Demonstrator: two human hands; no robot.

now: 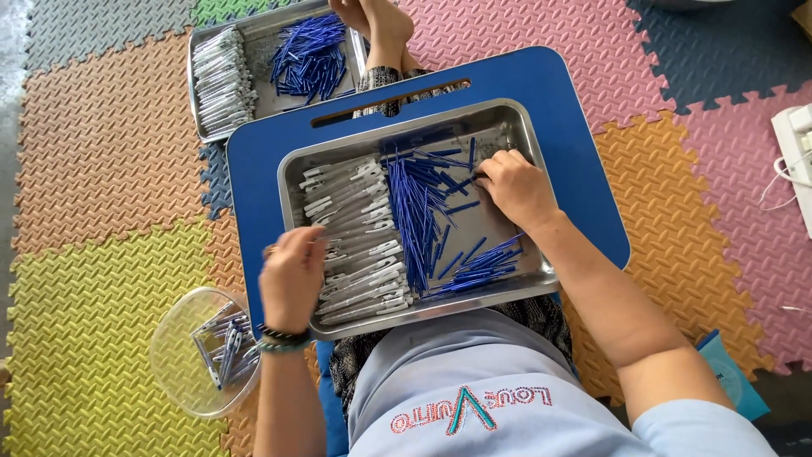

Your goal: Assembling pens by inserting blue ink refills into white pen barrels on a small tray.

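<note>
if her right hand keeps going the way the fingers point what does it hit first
The right hand points left across the metal tray, so it would likely meet the blue refills piled in the middle first; its fingertips already look to be touching stray ones.

The person is wearing a pale blue short-sleeved shirt with beaded lettering across the chest and dark patterned trousers showing beneath it. A braided dark and green bracelet is circling the left wrist. Feet are showing bare.

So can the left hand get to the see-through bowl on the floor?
Probably yes. The left hand sits at the tray's left edge, and the clear bowl lies just below and beside it on the mat, with nothing between them.
</note>
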